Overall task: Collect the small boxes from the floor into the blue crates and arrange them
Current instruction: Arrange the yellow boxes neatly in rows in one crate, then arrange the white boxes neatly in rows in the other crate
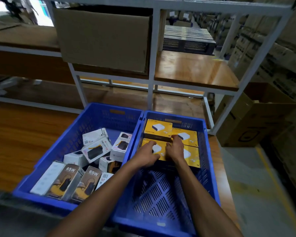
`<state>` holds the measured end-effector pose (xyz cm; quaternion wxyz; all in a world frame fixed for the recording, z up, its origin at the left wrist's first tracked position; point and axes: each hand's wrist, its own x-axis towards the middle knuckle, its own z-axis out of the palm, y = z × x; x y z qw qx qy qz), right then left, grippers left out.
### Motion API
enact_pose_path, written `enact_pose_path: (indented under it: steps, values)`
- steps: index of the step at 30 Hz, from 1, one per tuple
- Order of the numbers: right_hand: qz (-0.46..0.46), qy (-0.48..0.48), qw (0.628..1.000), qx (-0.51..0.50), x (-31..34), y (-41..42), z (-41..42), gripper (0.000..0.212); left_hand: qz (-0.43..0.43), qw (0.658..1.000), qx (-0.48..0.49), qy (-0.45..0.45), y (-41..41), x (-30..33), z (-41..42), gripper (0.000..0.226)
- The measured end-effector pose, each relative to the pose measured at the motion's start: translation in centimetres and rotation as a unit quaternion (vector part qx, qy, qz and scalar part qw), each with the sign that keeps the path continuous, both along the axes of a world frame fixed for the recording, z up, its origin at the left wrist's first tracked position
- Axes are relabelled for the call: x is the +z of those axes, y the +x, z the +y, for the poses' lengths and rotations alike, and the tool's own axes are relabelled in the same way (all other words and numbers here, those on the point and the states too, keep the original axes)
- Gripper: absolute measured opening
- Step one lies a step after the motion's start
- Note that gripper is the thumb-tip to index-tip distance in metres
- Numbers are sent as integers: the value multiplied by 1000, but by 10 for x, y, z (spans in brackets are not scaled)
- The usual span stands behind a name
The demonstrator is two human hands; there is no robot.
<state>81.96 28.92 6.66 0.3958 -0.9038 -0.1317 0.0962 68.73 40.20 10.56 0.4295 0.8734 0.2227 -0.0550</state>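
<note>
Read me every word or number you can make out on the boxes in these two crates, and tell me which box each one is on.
"65W": brown box, front of the left crate.
"65W": second brown box beside it.
"HALLEY 20K": white box, tilted, mid left crate; last characters uncertain.
"1M": corner of the yellow boxes in the right crate; their other print is too blurred.
Barcode labels and remaining white boxes: too small to read.

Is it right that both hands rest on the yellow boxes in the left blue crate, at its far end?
Not quite: the head view shows the left hand and right hand on the yellow boxes in the right blue crate, at its far end.
</note>
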Motion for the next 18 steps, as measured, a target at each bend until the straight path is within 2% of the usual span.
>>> enact_pose_path:
  steps: [4, 8, 12, 15, 18]
  values:
    - [7, -18, 999, -34, 16, -16, 9, 56, -37, 999, -32, 3, -5, 16, 13, 68]
    - [-68, -10, 994, -85, 36, -58, 36, 47, -137, 989, -39, -35, -22, 34, 36, 47]
    - [-160, 57, 984, -49, 52, -96, 70, 32, -198, 978, -4, -59, -47, 37, 76, 33]
    - [-208, 85, 974, -3, 60, -119, 96, 25, -202, 978, 33, -45, -67, 32, 111, 27]
    - [-237, 67, 967, 66, 61, -143, 120, 21, -184, 981, 67, 3, -87, 29, 145, 23]
